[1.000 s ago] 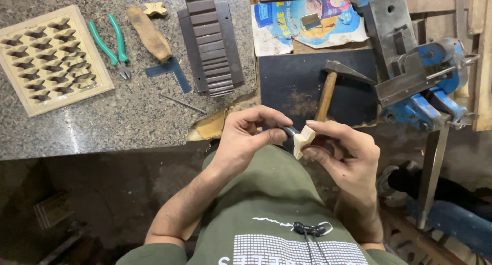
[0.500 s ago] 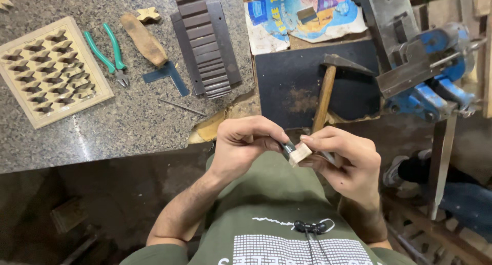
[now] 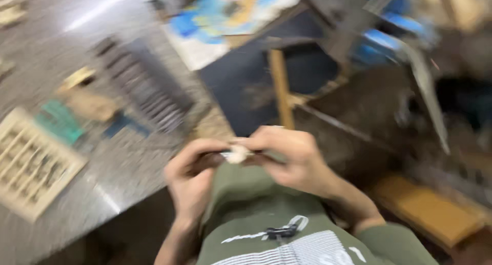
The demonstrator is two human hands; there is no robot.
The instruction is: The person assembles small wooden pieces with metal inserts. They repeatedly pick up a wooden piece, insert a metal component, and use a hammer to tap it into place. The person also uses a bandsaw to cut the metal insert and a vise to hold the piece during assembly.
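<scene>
Both hands pinch a small pale wooden piece.
The wooden piece (image 3: 238, 153) sits between left hand (image 3: 192, 175) and right hand (image 3: 289, 157), each grip clenched on it; a hammer (image 3: 281, 88) lies beyond.

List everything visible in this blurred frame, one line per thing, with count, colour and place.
Small wood piece: one, pale, pinched between both hands.
Hammer: one, wooden handle, on the dark mat behind the hands.
Dark mat: one, near black, centre.
Lattice panel: one, pale wood, left on the grey counter.
Pliers: one, green handles, beside the panel.
Ridged block: one, dark grey, upper left.
Vise: one, blue, top right, blurred.
Left hand: grip on the piece.
Right hand: grip on the piece.
</scene>
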